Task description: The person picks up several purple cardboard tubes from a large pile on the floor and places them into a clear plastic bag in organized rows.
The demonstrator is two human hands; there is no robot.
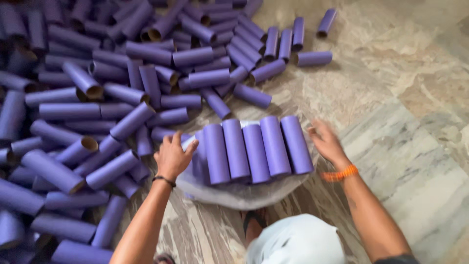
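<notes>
Nearest the camera, at the bottom edge, sits a pale blue cloth bundle [295, 240], with a sandalled foot [254, 222] just above it on the marble floor [415, 146].

Far left, a big loose pile of purple cardboard tubes [88, 98] covers the floor, lying every way, some showing their open brown ends.

Next, the left hand [172, 157], with a dark band at the wrist, has its fingers spread apart, resting at the left end of the row; whether it presses the end tube or only touches it I cannot tell. It clamps on nothing.

In the middle, a row of 5 tubes [256, 146] lies side by side, touching, on a clear plastic bag [234, 193] spread over the floor. At least 1 more tube seems to lie under the plastic at the left.

On the right, the right hand [326, 142], with an orange band at the wrist, is blurred; its fingers look loosely open just beside the last tube, holding nothing.

Judged from this, the row is best squared by pushing inward from both ends evenly, keeping the tubes parallel so none rolls off the plastic.

The bag is the only container, and it holds that row.
</notes>
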